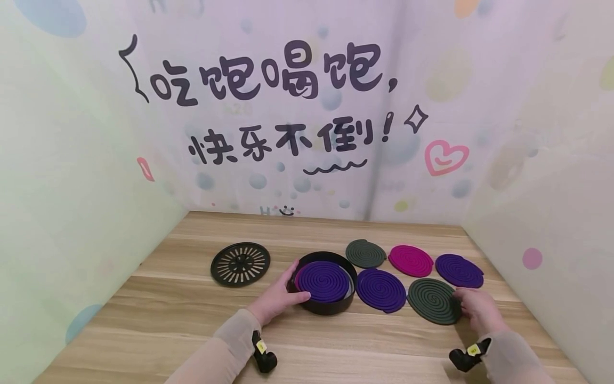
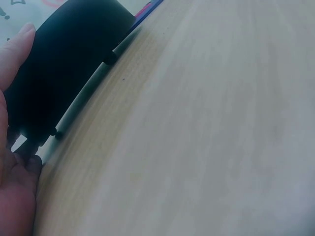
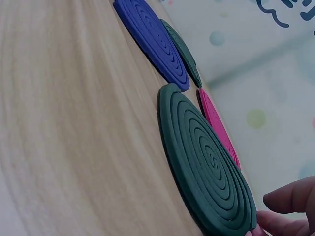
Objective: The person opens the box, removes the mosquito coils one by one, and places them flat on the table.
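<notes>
My left hand (image 1: 277, 300) grips the left side of a round black mosquito coil holder (image 1: 327, 308), thumb at its near wall. Small feet show under the holder in the left wrist view. Inside lies a purple mosquito coil (image 1: 323, 281), with a pink edge and a grey edge showing beneath. My right hand (image 1: 479, 309) is at the right edge of a dark green mosquito coil (image 1: 434, 301), which lies on the table. In the right wrist view its fingertips (image 3: 259, 229) touch that coil's edge, while another finger stands apart from it.
A slotted black lid (image 1: 241, 264) lies left of the holder. Around the green coil lie another purple coil (image 1: 381, 289), a second green coil (image 1: 366, 254), a pink coil (image 1: 411, 261) and a far-right purple coil (image 1: 459, 270). Printed cloth walls (image 1: 288, 186) enclose the wooden table (image 1: 158, 320).
</notes>
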Tool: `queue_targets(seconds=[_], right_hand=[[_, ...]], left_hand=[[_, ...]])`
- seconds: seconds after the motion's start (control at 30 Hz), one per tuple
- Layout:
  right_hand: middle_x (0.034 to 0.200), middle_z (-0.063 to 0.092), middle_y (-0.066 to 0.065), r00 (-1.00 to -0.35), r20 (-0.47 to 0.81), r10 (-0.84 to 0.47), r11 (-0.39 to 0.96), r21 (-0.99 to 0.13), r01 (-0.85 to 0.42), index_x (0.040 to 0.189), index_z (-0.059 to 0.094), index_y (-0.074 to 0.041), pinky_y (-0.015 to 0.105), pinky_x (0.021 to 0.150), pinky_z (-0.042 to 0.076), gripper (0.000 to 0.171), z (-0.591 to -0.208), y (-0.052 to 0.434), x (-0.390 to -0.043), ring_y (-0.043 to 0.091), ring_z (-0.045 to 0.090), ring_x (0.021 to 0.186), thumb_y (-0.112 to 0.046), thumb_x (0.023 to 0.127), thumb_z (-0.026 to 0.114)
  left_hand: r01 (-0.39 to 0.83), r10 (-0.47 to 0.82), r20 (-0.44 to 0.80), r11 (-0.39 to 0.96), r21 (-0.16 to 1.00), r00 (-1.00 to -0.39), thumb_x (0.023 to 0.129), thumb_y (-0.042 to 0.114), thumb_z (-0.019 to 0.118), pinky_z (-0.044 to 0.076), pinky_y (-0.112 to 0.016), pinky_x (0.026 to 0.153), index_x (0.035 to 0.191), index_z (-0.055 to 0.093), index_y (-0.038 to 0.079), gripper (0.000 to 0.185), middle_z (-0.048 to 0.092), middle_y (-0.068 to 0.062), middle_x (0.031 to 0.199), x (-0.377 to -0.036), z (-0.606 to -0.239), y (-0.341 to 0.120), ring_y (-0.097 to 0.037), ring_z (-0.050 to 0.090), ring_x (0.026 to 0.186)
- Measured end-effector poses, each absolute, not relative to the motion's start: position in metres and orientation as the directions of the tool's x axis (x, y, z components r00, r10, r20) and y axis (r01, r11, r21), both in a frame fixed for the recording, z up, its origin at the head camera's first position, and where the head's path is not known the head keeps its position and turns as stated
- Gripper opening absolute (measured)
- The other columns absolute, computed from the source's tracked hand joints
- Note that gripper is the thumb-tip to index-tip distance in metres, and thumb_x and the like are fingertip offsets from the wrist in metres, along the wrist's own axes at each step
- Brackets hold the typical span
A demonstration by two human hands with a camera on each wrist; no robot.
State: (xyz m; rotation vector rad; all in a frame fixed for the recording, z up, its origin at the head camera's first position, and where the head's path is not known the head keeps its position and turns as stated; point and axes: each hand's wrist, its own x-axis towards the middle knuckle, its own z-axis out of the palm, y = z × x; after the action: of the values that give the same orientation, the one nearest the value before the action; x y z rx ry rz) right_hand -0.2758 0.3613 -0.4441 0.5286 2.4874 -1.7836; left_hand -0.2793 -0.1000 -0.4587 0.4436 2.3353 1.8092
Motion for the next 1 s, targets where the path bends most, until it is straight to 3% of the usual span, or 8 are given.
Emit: queue_targets(seconds=[0.17,0.3,0.73,0.93,1.0], right_hand=[[0.080,0.051,-0.002,-0.922,-0.232,0.312,0.219,-0.926,0.307,0.108,0.050,0.012,0.025,0.064,0.044,0.028,-0.442,0.360,-0.276,0.012,0.047,0.074,-0.007,0.088,0.051],[0.076,0.047,-0.004,-0.914,-0.237,0.328,0.197,-0.930,0.311,0.098,0.050,0.005,0.024,0.062,0.045,0.015,-0.440,0.359,-0.275,0.011,0.047,0.071,-0.006,0.088,0.050],[0.080,0.053,-0.004,-0.917,-0.290,0.273,0.020,-0.952,0.307,0.103,0.047,0.008,0.019,0.066,0.050,0.017,-0.439,0.364,-0.273,0.006,0.050,0.072,-0.005,0.092,0.045],[0.070,0.050,-0.006,-0.922,-0.260,0.286,0.078,-0.953,0.293,0.098,0.048,0.004,0.020,0.057,0.047,0.012,-0.438,0.362,-0.272,0.005,0.049,0.062,-0.006,0.092,0.043],[0.070,0.049,-0.005,-0.924,-0.238,0.300,0.127,-0.950,0.286,0.103,0.048,0.006,0.021,0.054,0.044,0.018,-0.436,0.359,-0.272,0.006,0.046,0.059,-0.007,0.092,0.043]], left_hand=[[0.136,0.326,0.058,0.221,0.966,-0.944,0.084,0.017,0.075,0.013,-0.054,0.114,0.154,0.019,0.009,0.091,0.020,-0.021,0.156,-0.276,-0.453,-0.101,-0.038,0.016,0.143],[0.137,0.326,0.060,0.220,0.966,-0.944,0.084,0.018,0.075,0.013,-0.055,0.114,0.154,0.018,0.009,0.091,0.020,-0.021,0.156,-0.275,-0.452,-0.101,-0.038,0.016,0.143],[0.141,0.319,0.055,0.253,0.957,-0.946,0.083,0.024,0.077,0.014,-0.054,0.114,0.155,0.018,0.018,0.094,0.020,-0.017,0.157,-0.295,-0.478,-0.103,-0.035,0.017,0.143],[0.152,0.328,0.063,0.253,0.956,-0.942,0.082,0.027,0.078,0.013,-0.055,0.114,0.155,0.018,0.018,0.095,0.020,-0.017,0.157,-0.294,-0.477,-0.104,-0.035,0.016,0.143],[0.152,0.329,0.063,0.253,0.956,-0.942,0.082,0.027,0.078,0.013,-0.055,0.114,0.155,0.018,0.018,0.095,0.020,-0.017,0.157,-0.294,-0.477,-0.104,-0.035,0.016,0.143]])
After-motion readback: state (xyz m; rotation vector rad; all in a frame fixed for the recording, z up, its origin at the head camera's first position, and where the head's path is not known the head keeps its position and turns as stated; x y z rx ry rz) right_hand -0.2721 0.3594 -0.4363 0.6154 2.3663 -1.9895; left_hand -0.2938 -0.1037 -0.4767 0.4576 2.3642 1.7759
